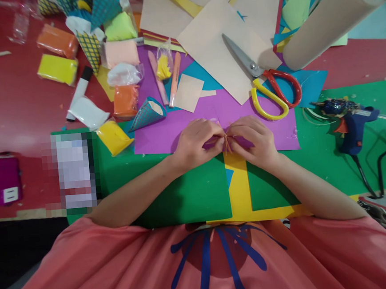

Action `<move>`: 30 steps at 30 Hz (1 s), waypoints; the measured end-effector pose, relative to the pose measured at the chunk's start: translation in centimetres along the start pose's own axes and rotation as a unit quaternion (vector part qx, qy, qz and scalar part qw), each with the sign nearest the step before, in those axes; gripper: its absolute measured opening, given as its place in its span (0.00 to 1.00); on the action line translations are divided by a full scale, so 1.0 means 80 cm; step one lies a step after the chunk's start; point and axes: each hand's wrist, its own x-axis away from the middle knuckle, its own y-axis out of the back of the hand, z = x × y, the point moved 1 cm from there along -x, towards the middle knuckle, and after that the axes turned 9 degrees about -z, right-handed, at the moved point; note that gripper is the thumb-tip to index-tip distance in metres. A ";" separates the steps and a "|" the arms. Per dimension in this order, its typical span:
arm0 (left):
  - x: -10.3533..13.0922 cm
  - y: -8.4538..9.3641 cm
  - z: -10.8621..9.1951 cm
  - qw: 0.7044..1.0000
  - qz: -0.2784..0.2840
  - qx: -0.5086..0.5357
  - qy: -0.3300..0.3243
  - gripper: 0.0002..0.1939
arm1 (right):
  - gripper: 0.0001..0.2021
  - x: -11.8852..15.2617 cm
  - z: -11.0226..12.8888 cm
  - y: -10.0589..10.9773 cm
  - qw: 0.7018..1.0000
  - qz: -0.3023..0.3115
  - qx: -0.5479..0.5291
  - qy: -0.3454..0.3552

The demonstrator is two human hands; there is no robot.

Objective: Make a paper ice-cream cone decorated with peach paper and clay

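Over the purple sheet (155, 138), holds a small orange-tan piece (227, 147), too small to identify, clamped between the fingers of left hand (193, 145) and right hand (255, 140), apparently for fine control, with scissors (254, 69) and glue gun (355, 132) rightward, probably for ready reach.

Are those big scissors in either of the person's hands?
No, the scissors lie on paper, while the left hand and right hand pinch a small orange piece.
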 end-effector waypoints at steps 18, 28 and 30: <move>-0.001 -0.004 0.002 0.969 0.079 0.137 0.189 0.17 | 0.05 -0.001 -0.003 -0.003 0.983 0.058 -0.055 -0.165; 0.009 -0.005 0.002 0.968 0.057 0.152 0.194 0.18 | 0.14 0.001 -0.009 -0.010 0.930 0.038 -0.167 -0.326; 0.008 -0.005 0.003 0.956 0.054 0.175 0.228 0.19 | 0.16 0.000 -0.006 -0.009 0.930 0.052 -0.169 -0.322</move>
